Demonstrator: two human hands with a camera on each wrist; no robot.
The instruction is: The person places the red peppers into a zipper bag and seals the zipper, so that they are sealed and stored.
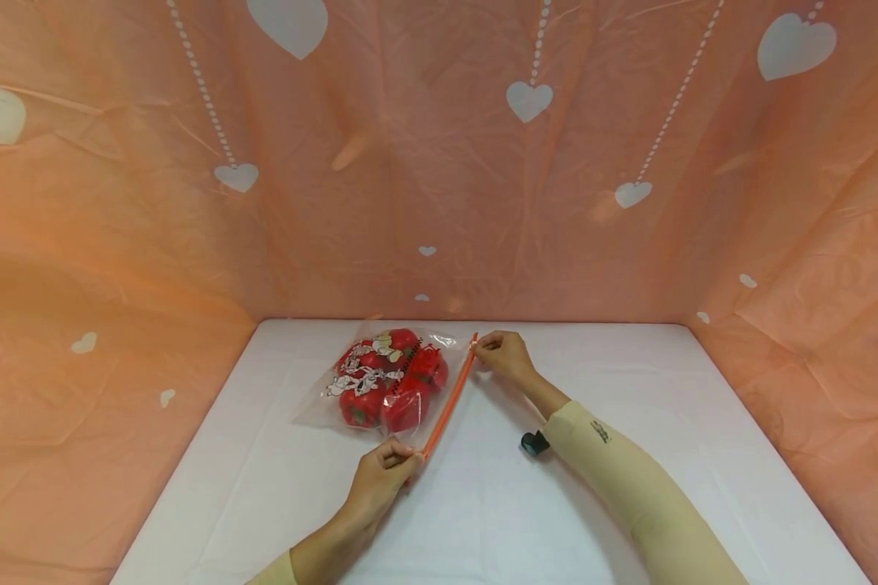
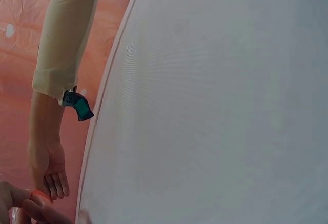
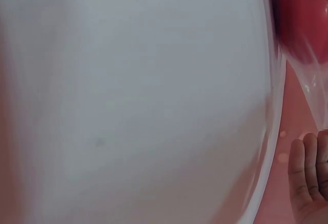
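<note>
A clear plastic bag [image 1: 322, 410] with printed cartoon figures lies on the white table, holding several red bell peppers [image 1: 362, 406]. An orange strip [image 1: 448, 406] runs slantwise along the bag's right-hand edge. At the strip's near end, my left hand [image 1: 380, 479] pinches it between thumb and fingers. My right hand [image 1: 506, 355] pinches the far end, close to the tip. The right wrist view catches a red pepper [image 3: 302, 21] through the plastic, with right-hand fingers [image 3: 310, 170] below it. In the left wrist view, left-hand fingers [image 2: 36, 208] meet at a bit of orange.
The white table [image 1: 600, 366] is enclosed at the back and sides by an orange curtain [image 1: 439, 162] with white hearts. A small dark device [image 1: 534, 443] shows beside the right sleeve, at the wrist.
</note>
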